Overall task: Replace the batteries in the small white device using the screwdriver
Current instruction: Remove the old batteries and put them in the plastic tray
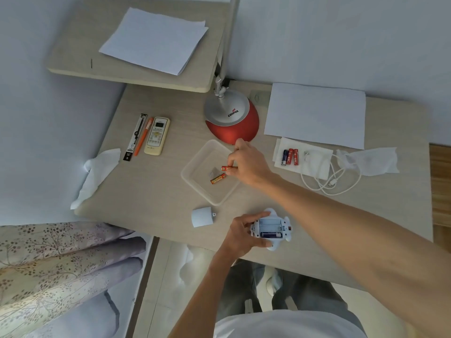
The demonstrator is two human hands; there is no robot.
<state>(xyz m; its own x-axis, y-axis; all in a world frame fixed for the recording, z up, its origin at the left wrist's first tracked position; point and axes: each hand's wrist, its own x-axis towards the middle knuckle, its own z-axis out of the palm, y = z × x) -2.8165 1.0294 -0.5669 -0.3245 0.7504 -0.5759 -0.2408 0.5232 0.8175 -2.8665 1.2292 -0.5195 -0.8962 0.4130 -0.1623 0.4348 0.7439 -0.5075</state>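
My left hand (240, 234) grips the small white device (272, 229) near the desk's front edge. Its battery bay faces up, open, with one dark battery in the nearest slot. The white battery cover (202, 217) lies loose to its left. My right hand (246, 162) pinches a red-orange battery (226, 168) over the clear plastic tray (195, 184). A second red-orange battery (218, 179) lies in the tray beside a small grey piece. Three batteries (290, 157), one blue and two red, rest on a white tissue at the right. I see no screwdriver.
A red and silver lamp base (233, 118) stands behind the tray. A remote control (157, 135), an orange pen and a black pen pack lie at the left. A white cable (332, 178), paper sheets (316, 115) and crumpled tissues lie around the desk.
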